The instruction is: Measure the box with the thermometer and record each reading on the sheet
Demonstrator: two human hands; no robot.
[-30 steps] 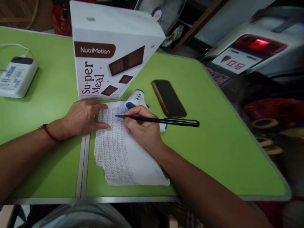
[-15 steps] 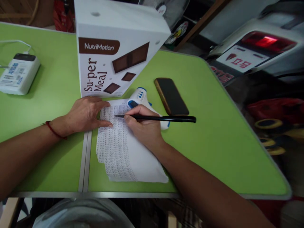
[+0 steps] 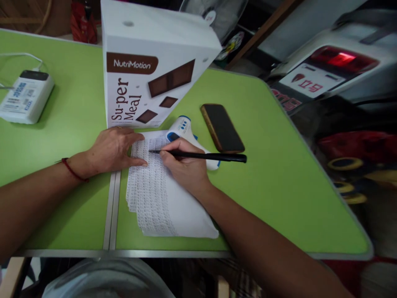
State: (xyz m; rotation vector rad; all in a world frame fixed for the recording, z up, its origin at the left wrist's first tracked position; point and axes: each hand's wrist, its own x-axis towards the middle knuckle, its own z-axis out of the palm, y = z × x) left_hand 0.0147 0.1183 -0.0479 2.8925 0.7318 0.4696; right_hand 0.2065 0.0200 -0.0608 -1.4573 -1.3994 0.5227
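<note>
Closed around a black pen (image 3: 217,156), my right hand (image 3: 187,167) rests on a stack of white paper sheets (image 3: 186,215). The pen tip meets the sheet's upper part, among rows of small handwriting that cover its left half. My left hand (image 3: 113,150) lies at the stack's upper left edge, thumb and fingers apart, with the fingertips on the paper. A white and blue infrared thermometer (image 3: 182,126) lies just beyond my right hand, which partly hides it. The handwriting is too small to read.
A tall white NutriMotion box (image 3: 130,91) stands behind the paper on the green folding table (image 3: 263,207). A dark phone (image 3: 223,127) lies to the right. A white device with a cable (image 3: 27,97) sits at left. A white scooter (image 3: 335,62) stands beyond the table's right edge.
The pen's rear end has swung slightly leftward and down, its tip staying near the same spot. My left hand keeps its place on the paper. The view has shifted slightly.
</note>
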